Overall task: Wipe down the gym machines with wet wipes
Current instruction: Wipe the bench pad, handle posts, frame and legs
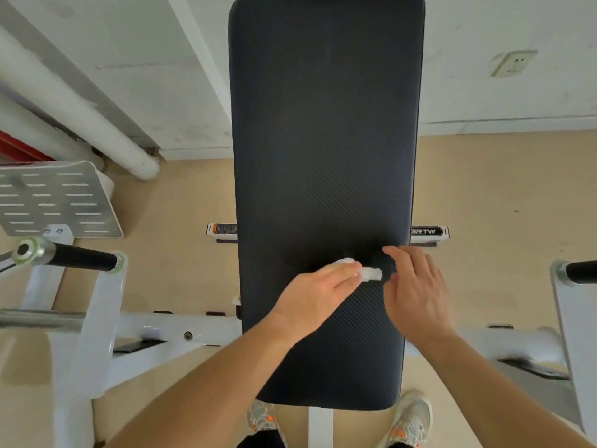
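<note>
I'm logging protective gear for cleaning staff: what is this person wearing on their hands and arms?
Nothing shows. The left hand and right hand are gloveless, with no rings, watch or wristband visible. Both forearms are bare as far as the frame's lower edge, and no sleeve comes into view.

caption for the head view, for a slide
Left hand presses a white wet wipe onto the black padded bench, right hand alongside.

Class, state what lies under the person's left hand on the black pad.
A white wet wipe on the black pad, showing past the left hand. Its covered part cannot be seen.
</note>
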`<state>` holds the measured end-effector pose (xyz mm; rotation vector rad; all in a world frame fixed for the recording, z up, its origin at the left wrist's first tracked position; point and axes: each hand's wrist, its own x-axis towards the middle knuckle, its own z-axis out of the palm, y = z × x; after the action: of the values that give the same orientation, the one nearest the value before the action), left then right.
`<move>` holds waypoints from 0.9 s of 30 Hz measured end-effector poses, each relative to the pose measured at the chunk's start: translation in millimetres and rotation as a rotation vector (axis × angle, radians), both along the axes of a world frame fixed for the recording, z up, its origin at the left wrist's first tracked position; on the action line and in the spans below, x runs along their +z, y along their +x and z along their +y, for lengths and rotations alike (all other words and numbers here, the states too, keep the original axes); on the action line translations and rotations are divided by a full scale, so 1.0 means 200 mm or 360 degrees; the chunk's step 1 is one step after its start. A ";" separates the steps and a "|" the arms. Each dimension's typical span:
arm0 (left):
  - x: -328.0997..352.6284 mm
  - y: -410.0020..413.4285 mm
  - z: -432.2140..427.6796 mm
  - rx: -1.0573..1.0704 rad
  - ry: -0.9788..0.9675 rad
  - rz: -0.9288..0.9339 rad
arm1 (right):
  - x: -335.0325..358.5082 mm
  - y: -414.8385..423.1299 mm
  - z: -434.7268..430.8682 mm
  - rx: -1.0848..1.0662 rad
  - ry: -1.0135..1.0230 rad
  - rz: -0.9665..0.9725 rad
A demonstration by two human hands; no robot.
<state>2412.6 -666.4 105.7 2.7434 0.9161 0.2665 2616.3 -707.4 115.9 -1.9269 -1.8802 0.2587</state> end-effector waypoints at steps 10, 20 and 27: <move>0.27 0.25 -0.03 0.0902 -0.1084 -0.1035 | 0.16 -0.06 -0.10 0.0017 -0.0172 0.0785; 0.27 0.03 0.05 0.1137 -0.0952 -0.0576 | 0.14 0.13 0.37 0.0080 0.0324 0.0209; 0.21 -0.04 0.11 0.1230 -0.0646 -0.0511 | -0.19 0.15 0.23 0.0529 0.0465 -0.0340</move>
<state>2403.9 -645.0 148.2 1.8136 1.6663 0.5548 2645.4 -661.1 78.1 -1.4946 -2.2339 -0.1255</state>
